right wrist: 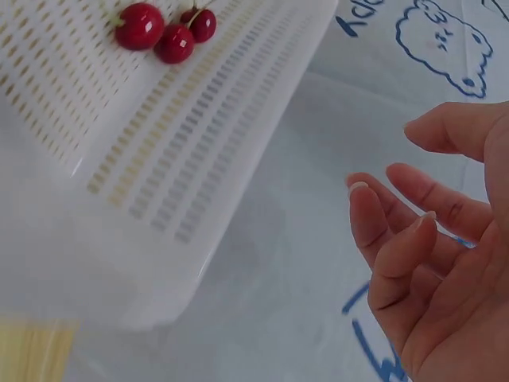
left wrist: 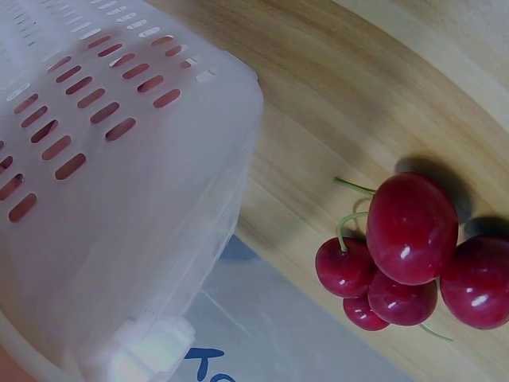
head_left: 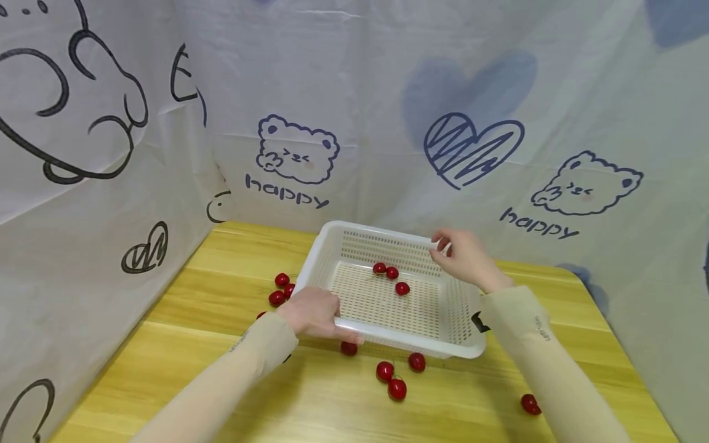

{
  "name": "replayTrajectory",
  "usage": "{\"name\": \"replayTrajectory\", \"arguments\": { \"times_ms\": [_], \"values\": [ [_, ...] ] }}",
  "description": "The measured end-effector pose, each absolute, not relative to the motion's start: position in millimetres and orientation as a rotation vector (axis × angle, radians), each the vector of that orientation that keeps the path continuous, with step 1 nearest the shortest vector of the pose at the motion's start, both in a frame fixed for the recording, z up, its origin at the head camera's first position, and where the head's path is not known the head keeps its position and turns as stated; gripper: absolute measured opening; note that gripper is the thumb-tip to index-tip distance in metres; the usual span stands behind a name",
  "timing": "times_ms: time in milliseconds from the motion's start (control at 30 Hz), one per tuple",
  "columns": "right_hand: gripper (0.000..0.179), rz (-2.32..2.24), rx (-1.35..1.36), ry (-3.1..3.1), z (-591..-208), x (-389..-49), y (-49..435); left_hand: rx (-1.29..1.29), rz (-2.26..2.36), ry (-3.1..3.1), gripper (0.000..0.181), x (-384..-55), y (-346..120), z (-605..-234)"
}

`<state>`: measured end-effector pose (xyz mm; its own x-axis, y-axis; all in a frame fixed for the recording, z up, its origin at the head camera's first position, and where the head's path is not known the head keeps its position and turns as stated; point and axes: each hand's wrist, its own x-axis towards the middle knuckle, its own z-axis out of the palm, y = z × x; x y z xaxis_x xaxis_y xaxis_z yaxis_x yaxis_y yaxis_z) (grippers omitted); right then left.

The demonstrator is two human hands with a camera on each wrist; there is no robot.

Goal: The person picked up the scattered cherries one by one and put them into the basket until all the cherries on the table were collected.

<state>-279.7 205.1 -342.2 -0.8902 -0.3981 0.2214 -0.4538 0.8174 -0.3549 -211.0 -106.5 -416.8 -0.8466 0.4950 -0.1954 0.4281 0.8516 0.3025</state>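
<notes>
Makeshift booth (head_left: 191, 147), cartoon-printed sheets (head_left: 376, 80), wood-grain table (head_left: 316, 406)

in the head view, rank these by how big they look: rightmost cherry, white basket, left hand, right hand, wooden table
1. Wooden table
2. White basket
3. Left hand and right hand: they look about alike, so not ranked
4. Rightmost cherry

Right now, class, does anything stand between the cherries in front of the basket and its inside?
Yes: the near wall of the basket blocks these cherries; the left hand grips its left end.
</notes>
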Motion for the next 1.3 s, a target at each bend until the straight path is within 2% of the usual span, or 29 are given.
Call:
{"name": "replayTrajectory", "arguments": {
  "times_ms": [300, 667, 800, 1100, 1300],
  "values": [
    [0.026, 0.644, 0.569, -2.813, -348.1, -251.4, 251.7, 0.640, 0.353, 2.767, 0.060, -208.3, -111.4, -413.5],
    [0.035, 0.543, 0.589, -2.851, -375.6, -219.1, 307.7, 0.626, 0.360, 2.771, 0.059, -207.1, -113.8, -412.7],
    [0.045, 0.504, 0.634, -2.961, -383.3, -206.8, 321.1, 0.649, 0.365, 2.772, 0.061, -207.7, -112.0, -413.3],
    [0.082, 0.453, 0.710, -3.311, -402.2, -178.9, 342.4, 0.693, 0.361, 2.762, 0.063, -208.8, -107.3, -413.9],
    [0.091, 0.452, 0.716, -3.439, -412.9, -164.8, 352.3, 0.688, 0.374, 2.757, 0.062, -208.3, -106.0, -414.0]
  ]
}}
